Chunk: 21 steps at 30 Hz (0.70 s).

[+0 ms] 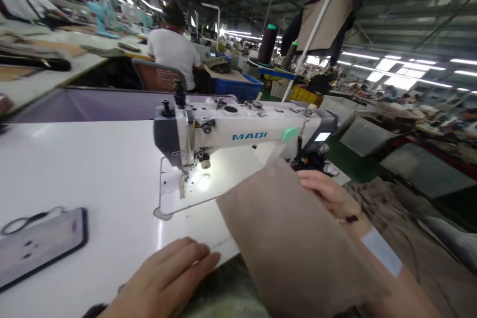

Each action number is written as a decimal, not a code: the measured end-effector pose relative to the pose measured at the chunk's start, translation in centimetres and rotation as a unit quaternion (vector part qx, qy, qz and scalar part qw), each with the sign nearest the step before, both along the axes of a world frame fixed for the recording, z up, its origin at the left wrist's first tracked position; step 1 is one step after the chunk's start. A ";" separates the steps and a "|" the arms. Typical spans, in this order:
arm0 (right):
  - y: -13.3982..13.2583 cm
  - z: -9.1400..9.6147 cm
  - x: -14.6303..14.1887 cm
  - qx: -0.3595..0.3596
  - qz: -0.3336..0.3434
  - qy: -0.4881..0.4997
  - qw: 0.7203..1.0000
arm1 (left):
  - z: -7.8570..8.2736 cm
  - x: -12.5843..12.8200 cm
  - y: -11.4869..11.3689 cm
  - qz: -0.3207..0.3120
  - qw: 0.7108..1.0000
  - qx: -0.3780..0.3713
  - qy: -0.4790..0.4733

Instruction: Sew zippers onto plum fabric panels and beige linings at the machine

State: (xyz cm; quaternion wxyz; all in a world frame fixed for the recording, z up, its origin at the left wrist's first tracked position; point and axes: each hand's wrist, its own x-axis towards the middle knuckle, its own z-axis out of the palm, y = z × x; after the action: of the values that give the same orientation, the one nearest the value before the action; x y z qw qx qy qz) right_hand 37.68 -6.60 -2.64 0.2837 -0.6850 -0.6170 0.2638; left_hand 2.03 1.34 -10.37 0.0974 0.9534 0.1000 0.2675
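Observation:
My right hand (pixel 330 195) grips the far right edge of a flat brown piece of fabric (pixel 286 233), held up at a slant over the front of the sewing table (pixel 100 169). Part of that hand is hidden behind the cloth. My left hand (pixel 171 268) lies near the table's front edge, left of the fabric and apart from it, fingers stretched out with nothing in them. Beyond both hands stands a white sewing machine (pixel 242 126) marked MAQI. Its lamp lights the needle plate (pixel 192 177), which has no cloth on it.
A phone (pixel 44 246) with a ring strap lies at the left. More brown fabric (pixel 402 228) is heaped at my right. Behind the machine are a seated person in a white shirt (pixel 172 49), a blue crate (pixel 238 88) and thread cones (pixel 267 45) beside a pole (pixel 316 30).

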 end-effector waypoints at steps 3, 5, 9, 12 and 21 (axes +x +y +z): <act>5.0 -2.7 -2.3 -0.056 0.080 -0.107 0.989 | 1.3 2.5 -0.1 -0.070 0.995 0.006 0.077; 6.8 -3.9 -4.6 -0.042 0.064 -0.163 0.984 | 0.2 3.3 0.3 -0.048 0.991 0.045 0.120; 5.0 -4.3 -9.8 -0.012 0.025 -0.246 0.969 | -3.5 2.3 0.7 0.069 0.977 0.072 0.186; 1.4 -5.1 -13.1 -0.022 0.129 -0.246 0.960 | -4.5 1.3 0.5 0.143 0.966 0.077 0.201; -1.8 -8.9 -14.0 0.055 0.104 -0.225 0.967 | -2.2 1.8 -0.1 0.137 0.967 0.027 0.213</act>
State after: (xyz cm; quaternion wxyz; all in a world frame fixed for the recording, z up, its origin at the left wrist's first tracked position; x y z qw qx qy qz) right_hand 23.73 -8.36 -11.53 0.1457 -0.6422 -0.7464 0.0962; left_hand 3.79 1.28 -12.57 0.0101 0.9679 0.2408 0.0715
